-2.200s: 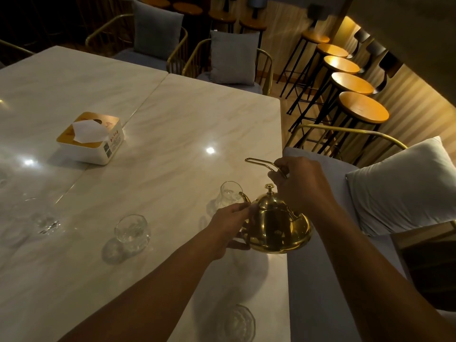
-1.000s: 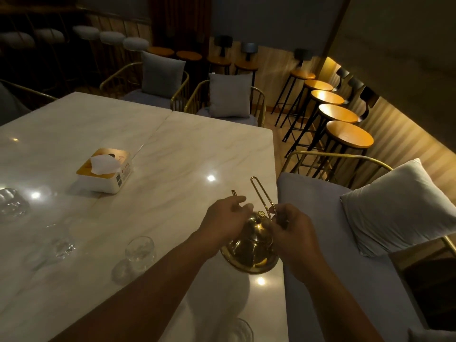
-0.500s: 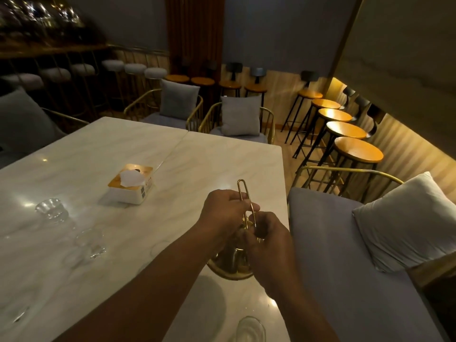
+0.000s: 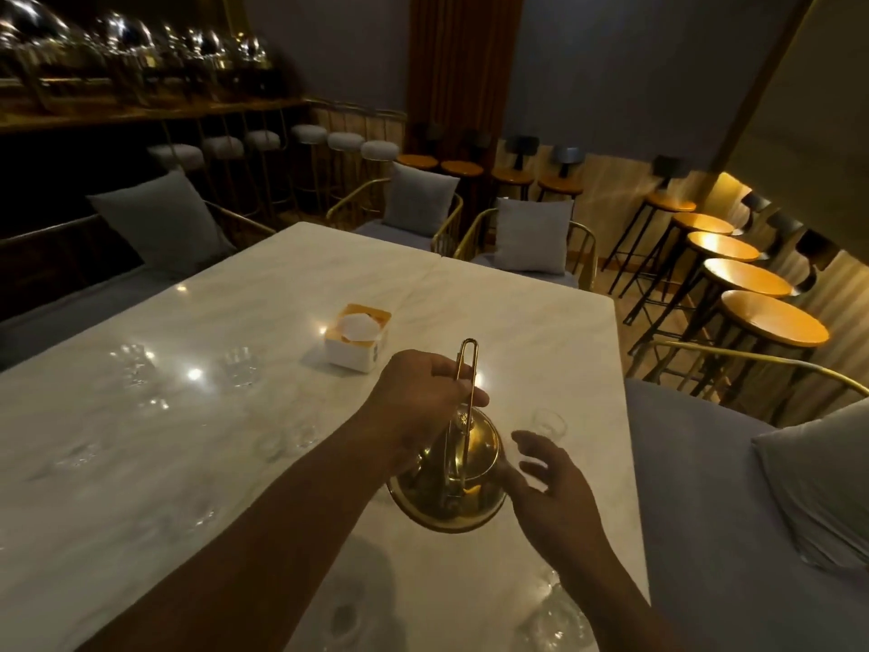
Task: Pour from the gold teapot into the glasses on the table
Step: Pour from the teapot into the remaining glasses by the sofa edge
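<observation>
**Q:** What does the head view show of the hands?

**A:** The left hand [image 4: 423,397] reaches in from the lower left, forearm stretched over the marble table [image 4: 235,284]. Its fingers curl round the tall loop handle [image 4: 468,369] of the gold teapot [image 4: 470,468].

**Q:** And the other?

**A:** The right hand [image 4: 555,491] sits just beside the pot's right flank, fingers spread and loose, holding nothing (whether the thumb touches metal, I cannot tell).

**Q:** Where is the teapot?

**A:** Between both hands, near the table's right edge. A small glass [image 4: 548,423] stands just beyond the right fingertips, and a tissue box [image 4: 357,336] lies farther back.
</observation>
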The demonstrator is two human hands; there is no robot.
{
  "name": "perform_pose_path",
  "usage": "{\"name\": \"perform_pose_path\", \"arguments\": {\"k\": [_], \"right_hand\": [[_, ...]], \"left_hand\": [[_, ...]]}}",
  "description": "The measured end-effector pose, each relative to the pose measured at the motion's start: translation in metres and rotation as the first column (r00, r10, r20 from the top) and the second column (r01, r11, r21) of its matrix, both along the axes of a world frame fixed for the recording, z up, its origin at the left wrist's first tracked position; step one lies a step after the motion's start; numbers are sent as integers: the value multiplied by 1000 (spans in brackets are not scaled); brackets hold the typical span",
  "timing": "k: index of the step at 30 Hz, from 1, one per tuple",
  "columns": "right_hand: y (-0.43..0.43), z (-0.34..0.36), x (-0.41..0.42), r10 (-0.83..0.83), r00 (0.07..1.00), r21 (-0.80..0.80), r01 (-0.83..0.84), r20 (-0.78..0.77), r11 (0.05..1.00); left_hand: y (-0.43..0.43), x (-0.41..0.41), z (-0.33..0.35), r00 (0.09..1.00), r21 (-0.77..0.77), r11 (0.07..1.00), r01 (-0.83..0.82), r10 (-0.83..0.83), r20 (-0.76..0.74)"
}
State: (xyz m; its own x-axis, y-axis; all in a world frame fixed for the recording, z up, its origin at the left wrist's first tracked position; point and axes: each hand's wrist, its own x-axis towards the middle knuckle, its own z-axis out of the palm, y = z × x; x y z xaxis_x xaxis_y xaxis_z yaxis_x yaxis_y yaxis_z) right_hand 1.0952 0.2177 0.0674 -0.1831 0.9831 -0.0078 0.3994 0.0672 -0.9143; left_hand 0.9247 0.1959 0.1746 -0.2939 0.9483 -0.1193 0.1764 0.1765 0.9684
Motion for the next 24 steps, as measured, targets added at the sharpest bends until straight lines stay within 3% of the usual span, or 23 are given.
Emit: {"name": "perform_pose_path", "arguments": {"k": [4, 9, 16, 24], "right_hand": [[-36, -10, -57, 59, 988, -193, -87, -145, 977], [-98, -26, -141, 108, 965, -301, -179, -237, 937], [-182, -40, -259, 216, 954, -291, -271, -210, 918], [-219, -46, -377, 330, 934, -205, -353, -138, 913]], "left_hand": [[-43, -63, 5, 1000, -2, 1000, -3, 3, 10], [-106, -147, 0, 1000, -30, 999, 20, -19, 11], [-185, -254, -15, 996, -68, 997, 38, -43, -73], [-228, -363, -15, 991, -101, 992, -76, 64, -115]]}}
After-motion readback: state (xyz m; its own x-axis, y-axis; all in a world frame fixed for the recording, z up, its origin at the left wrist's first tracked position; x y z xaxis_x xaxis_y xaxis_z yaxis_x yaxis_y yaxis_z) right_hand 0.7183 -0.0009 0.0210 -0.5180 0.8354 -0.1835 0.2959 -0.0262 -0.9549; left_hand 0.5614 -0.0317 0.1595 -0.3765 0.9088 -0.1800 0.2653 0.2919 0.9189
